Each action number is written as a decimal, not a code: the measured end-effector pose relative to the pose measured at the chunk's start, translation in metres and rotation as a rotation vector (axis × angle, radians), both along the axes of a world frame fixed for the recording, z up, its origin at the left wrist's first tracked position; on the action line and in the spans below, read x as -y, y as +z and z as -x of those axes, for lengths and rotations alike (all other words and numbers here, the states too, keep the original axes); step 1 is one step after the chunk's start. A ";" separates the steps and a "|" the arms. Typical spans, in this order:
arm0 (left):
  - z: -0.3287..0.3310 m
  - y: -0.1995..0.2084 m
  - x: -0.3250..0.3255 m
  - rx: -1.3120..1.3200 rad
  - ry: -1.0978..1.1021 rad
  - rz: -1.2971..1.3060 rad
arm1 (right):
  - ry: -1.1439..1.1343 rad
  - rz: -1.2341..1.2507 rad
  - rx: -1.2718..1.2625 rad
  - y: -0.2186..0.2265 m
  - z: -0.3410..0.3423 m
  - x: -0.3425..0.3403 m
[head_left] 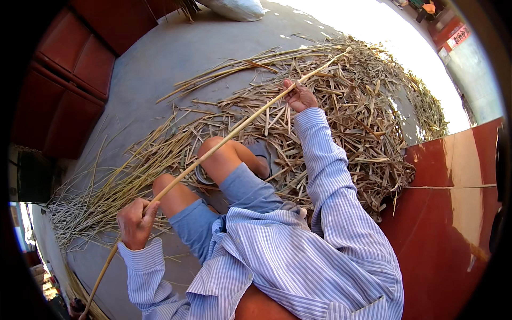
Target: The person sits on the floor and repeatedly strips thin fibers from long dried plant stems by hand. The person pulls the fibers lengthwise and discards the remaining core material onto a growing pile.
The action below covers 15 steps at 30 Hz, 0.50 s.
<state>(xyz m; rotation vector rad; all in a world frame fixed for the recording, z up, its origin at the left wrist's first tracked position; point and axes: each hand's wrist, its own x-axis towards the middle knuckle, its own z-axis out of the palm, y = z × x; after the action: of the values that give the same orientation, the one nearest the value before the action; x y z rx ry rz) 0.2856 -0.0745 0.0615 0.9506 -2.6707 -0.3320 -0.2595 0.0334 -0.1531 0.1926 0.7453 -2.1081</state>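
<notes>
A long, pale yellow reed stalk runs slantwise across the view, from the lower left up to the far right, passing over my bare knees. My left hand is closed round its lower part, thumb on top. Farther along, my right hand has its palm turned up and its fingers curled against the stalk near the far end. Under and beyond that hand spreads a heap of dry husks and leaves. To the left lies a loose pile of thin stalks.
Several long stalks lie on the grey floor beyond my knees. Dark red cabinets stand at the far left. A shiny red panel borders the right side. A pale sack sits at the top. Part of a bowl shows between my knees.
</notes>
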 end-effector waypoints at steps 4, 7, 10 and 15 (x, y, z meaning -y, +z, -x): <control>-0.058 0.016 -0.006 0.004 0.109 -0.019 | 0.190 -0.068 -0.117 -0.001 -0.021 0.013; -0.066 0.020 -0.015 0.034 0.049 0.213 | 0.216 -0.207 -0.180 0.004 -0.035 0.015; -0.061 0.033 -0.027 0.108 -0.039 0.456 | 0.209 -0.369 -0.239 -0.006 -0.036 0.013; -0.021 0.039 -0.015 0.077 -0.057 0.577 | 0.270 -0.352 -0.210 0.015 -0.073 0.020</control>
<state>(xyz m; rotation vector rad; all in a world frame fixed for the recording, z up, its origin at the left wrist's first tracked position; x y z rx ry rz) 0.3063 -0.0594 0.1003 0.7107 -2.6219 0.4535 -0.1867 0.0134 -0.1378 0.0552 1.1981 -1.7471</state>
